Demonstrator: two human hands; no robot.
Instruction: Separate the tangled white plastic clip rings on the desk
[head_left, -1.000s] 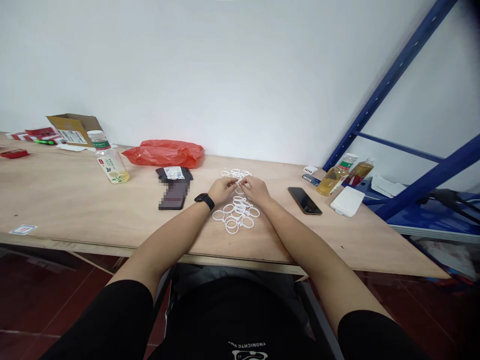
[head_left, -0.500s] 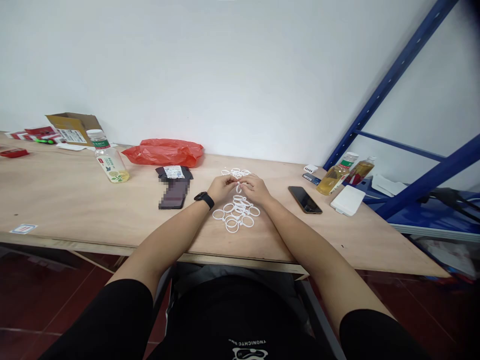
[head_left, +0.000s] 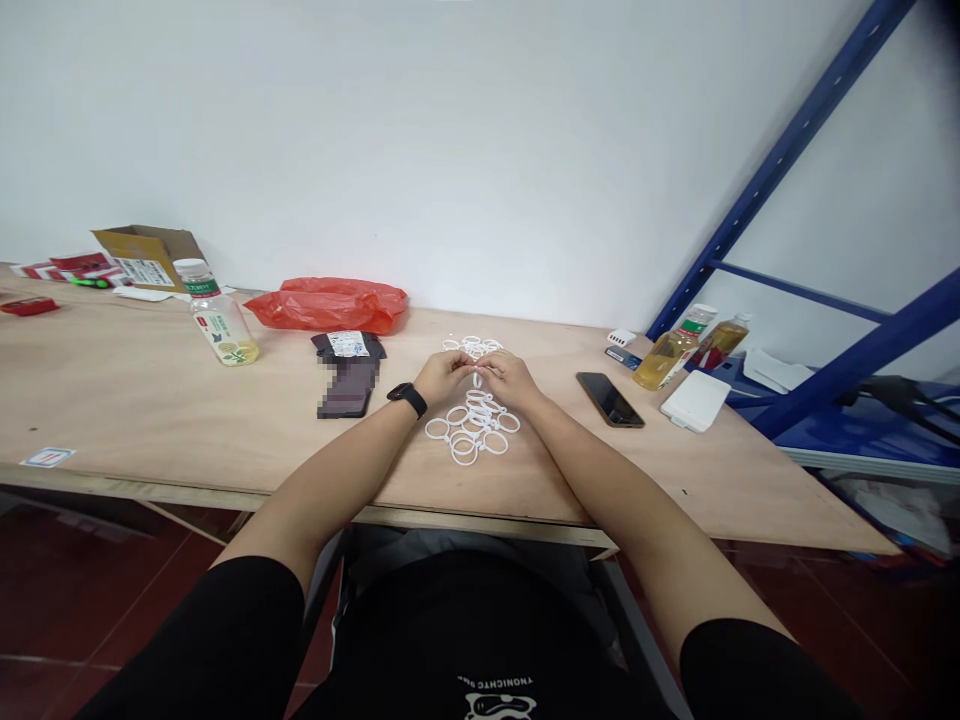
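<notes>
My left hand (head_left: 444, 376) and my right hand (head_left: 510, 381) meet above the table, fingertips pinched together. Between them they hold a white plastic ring (head_left: 477, 380), seen edge-on and hanging just below the fingers. Closer to me lies a loose cluster of white rings (head_left: 465, 432), several of them overlapping. Another group of white rings (head_left: 472, 345) rests just beyond my hands, partly covered by them. The fingertips hide exactly how the held ring is gripped.
To the left are a dark packet (head_left: 349, 375), a red plastic bag (head_left: 330, 305), a bottle (head_left: 217, 318) and a cardboard box (head_left: 150, 255). On the right lie a phone (head_left: 610, 400), a white case (head_left: 696, 400) and a tea bottle (head_left: 673, 350). A blue rack (head_left: 840, 355) stands beyond.
My hands have barely moved and stay pinched together. The hanging ring has shifted slightly; the other rings lie as before.
</notes>
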